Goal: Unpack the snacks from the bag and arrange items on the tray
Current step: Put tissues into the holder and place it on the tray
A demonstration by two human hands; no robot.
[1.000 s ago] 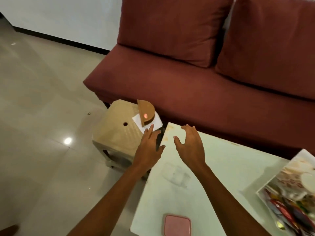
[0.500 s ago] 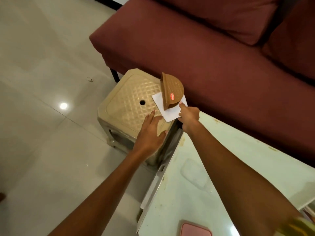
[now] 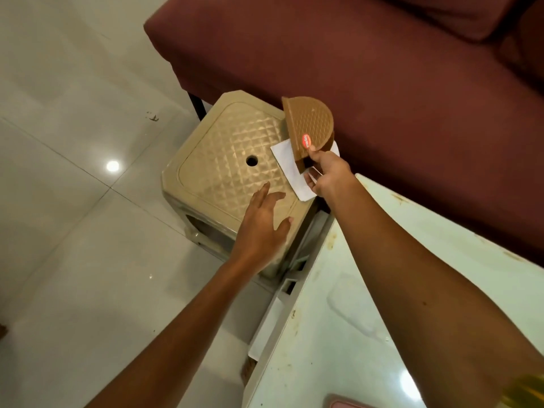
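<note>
a maroon sofa (image 3: 382, 92) fills the top right, with pale glossy floor tiles (image 3: 73, 142) to the left. a pale green bench (image 3: 368, 334) runs along the lower right, its near corner beside a beige plastic stool (image 3: 223, 160) with a quilted top and a round centre hole. on the stool's far right corner a brown half-round holder (image 3: 310, 125) with a red label stands upright on a white paper (image 3: 287, 166). the right hand (image 3: 326, 175) has its fingers clamped on the holder's lower edge, thumb by the label. the left hand (image 3: 262, 228) hovers flat over the stool's near edge, fingers apart and holding nothing. a pink object (image 3: 350, 403) peeks in at the bench's bottom edge.
</note>
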